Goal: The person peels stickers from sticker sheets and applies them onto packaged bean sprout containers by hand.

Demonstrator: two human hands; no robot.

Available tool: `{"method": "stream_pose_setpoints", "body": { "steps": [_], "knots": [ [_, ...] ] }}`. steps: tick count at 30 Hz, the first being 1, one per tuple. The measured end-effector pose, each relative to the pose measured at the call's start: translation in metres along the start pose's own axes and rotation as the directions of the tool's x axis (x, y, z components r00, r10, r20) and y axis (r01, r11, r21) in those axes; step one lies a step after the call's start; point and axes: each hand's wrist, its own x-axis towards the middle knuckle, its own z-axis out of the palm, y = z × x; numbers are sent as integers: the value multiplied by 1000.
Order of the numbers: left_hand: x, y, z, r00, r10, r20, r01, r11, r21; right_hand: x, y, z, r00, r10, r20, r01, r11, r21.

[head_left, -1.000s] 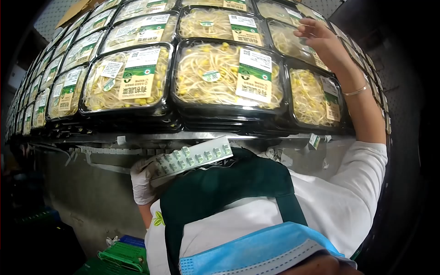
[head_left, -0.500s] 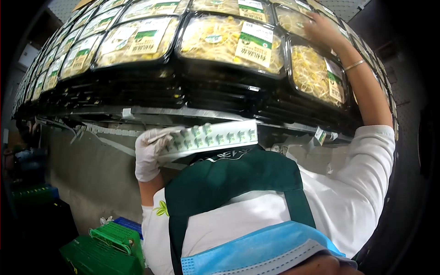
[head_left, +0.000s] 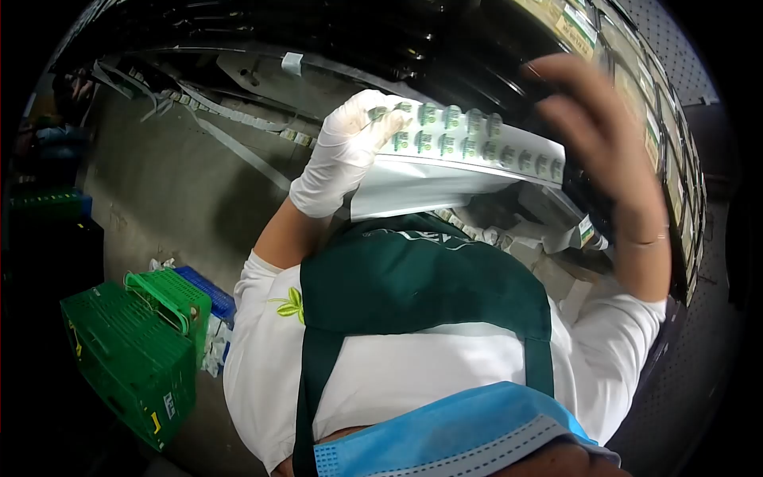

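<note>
My left hand (head_left: 342,151), in a white glove, grips the left end of a white sheet of small round green stickers (head_left: 477,147), held in front of my dark green apron. Some stickers stand partly lifted along its upper edge. My right hand (head_left: 588,127) is bare and blurred by motion, its fingers apart, just beyond the sheet's right end. Nothing shows between those fingers. Behind it are the dark sides of stacked trays (head_left: 445,48), and a labelled package (head_left: 576,28) shows at the upper right.
Green crates (head_left: 135,358) and a blue crate (head_left: 208,296) stand on the floor at the lower left. Paper strips (head_left: 238,147) hang below the table edge. More packages (head_left: 648,119) run down the right side.
The view has tipped down, so most package tops are out of frame. My right hand has left the packages and come toward the sticker sheet. My left hand has raised the sheet and moved right.
</note>
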Motion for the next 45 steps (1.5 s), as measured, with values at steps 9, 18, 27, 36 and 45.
{"method": "stream_pose_setpoints", "body": {
  "steps": [9,18,27,36,45],
  "knots": [
    [-33,15,22,987,-159,13,158,986,51,-29,-55,65,995,-88,50,98,960,-263],
    [-38,-4,38,980,-197,2,197,980,11,-62,-54,77,964,-258,-64,200,863,-464],
    [-4,-52,83,928,-370,35,371,912,-177,-92,31,-22,940,26,-340,47,978,205],
    [9,-78,79,944,-329,12,329,941,-85,-64,108,-50,776,440,-453,-407,897,175],
    [24,-88,80,925,-380,-4,378,920,-101,-139,171,-113,648,523,-554,-622,783,13]
  ]
}}
